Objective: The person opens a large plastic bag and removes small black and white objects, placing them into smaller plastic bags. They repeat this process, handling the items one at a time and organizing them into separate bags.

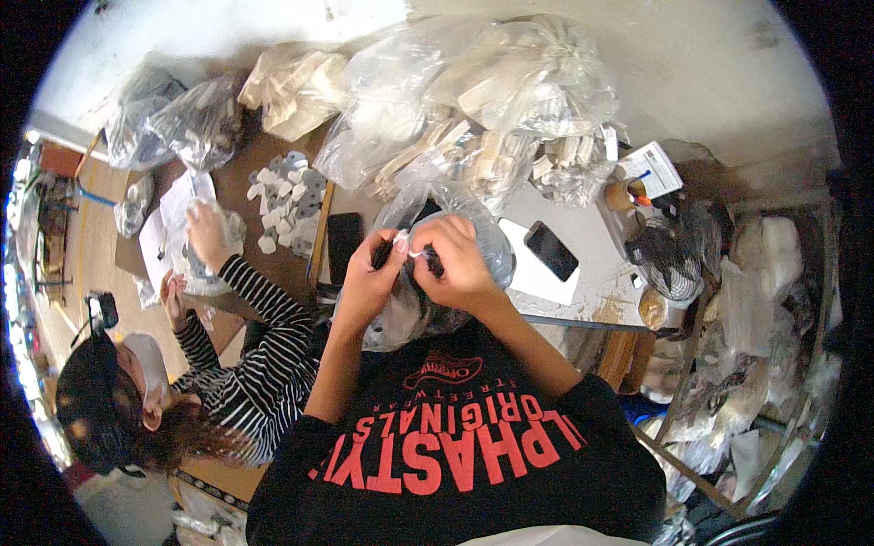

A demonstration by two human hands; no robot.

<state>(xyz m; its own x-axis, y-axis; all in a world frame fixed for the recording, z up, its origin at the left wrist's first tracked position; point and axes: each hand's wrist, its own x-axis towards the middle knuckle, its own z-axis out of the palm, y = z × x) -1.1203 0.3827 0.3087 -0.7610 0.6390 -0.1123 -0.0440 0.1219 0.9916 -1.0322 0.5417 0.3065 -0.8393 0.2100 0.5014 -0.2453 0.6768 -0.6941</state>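
In front of my chest, my left hand (375, 273) and my right hand (457, 262) are close together, both with fingers pinched. Between the fingertips is a small white piece (401, 239), too small to name; a bit of it also shows at the right fingertips. Under and behind my hands spreads a clear plastic bag (497, 257) at the table edge, with dark and pale contents partly hidden by my hands. A dark phone (551, 251) rests on a white sheet (522, 238) to the right. To the left lies a flat black object (344, 244).
Large clear bags (537, 82) of pale parts line the wall. Small white pieces (287, 196) are heaped on the left table. A co-worker in a striped sleeve (273, 296) handles a bag there. Tape rolls (653, 308) and a cup (623, 195) sit right, beside a rack of bags (746, 318).
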